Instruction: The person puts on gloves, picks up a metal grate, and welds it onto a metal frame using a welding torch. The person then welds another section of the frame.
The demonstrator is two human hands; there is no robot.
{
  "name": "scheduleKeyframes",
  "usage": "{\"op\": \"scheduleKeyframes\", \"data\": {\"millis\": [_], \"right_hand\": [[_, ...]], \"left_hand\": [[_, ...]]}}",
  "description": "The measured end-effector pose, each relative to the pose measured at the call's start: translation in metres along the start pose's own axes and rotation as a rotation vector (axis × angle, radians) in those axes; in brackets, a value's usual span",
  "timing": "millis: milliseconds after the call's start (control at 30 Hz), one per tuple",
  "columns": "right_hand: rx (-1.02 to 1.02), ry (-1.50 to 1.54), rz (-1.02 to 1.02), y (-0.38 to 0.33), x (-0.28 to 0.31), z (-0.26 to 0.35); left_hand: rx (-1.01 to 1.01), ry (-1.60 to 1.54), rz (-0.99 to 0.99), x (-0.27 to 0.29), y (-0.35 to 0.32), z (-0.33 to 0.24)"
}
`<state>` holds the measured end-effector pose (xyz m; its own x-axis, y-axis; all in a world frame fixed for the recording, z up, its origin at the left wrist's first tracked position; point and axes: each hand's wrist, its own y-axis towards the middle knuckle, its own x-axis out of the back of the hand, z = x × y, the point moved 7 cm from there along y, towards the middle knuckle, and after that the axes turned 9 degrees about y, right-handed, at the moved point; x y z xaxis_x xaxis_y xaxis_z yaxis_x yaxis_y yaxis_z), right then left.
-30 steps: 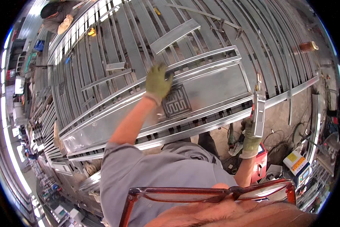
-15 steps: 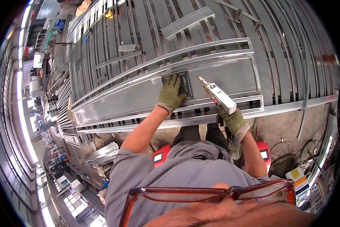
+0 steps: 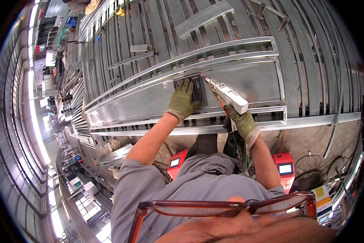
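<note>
Now | left hand (image 3: 182,99) gloved, flat on dark patterned plate (image 3: 198,90) at frame centre, steel panel (image 3: 246,83) | right hand (image 3: 242,121) clamped on welding gun (image 3: 227,95), tip at plate's upper corner | step: tacking plate; next needs steady tip, plate pinned.

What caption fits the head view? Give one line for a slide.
Gloved left hand presses a small dark plate on a metal frame; right hand aims a white welding gun.

bare panel (image 3: 255,83) right of torch (image 3: 226,95), frame rails (image 3: 230,44) hemming it
</note>
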<state>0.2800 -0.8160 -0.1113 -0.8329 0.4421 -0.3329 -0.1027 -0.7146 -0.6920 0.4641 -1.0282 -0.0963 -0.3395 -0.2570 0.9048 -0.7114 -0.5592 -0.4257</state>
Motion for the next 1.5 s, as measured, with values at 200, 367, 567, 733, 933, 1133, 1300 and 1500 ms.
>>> {"op": "scheduleKeyframes", "data": {"millis": [200,367,567,733,933,1133,1300,1500], "right_hand": [[0.097,0.032,0.005,0.005,0.001,0.013],[0.046,0.077,0.010,0.003,0.006,0.010],[0.238,-0.013,-0.046,-0.005,0.014,0.026],[0.199,0.008,0.027,0.006,0.009,0.014],[-0.050,0.048,0.056,0.007,0.004,0.013],[-0.042,0.183,0.045,0.005,-0.005,0.018],[0.024,0.161,0.014,0.012,-0.003,0.007],[-0.032,0.147,-0.002,0.007,-0.008,0.007]], "left_hand": [[0.009,0.013,0.026,0.006,0.001,-0.004],[-0.002,0.002,-0.021,0.009,0.003,-0.006],[-0.016,-0.071,-0.034,0.015,0.001,-0.012],[-0.029,-0.066,-0.021,0.013,0.004,-0.009],[-0.047,0.022,-0.013,0.012,0.005,-0.012],[-0.020,0.050,0.031,0.008,0.008,-0.011],[-0.012,0.051,0.046,0.007,0.008,-0.011],[-0.034,0.064,0.030,0.001,0.010,-0.011]]}}
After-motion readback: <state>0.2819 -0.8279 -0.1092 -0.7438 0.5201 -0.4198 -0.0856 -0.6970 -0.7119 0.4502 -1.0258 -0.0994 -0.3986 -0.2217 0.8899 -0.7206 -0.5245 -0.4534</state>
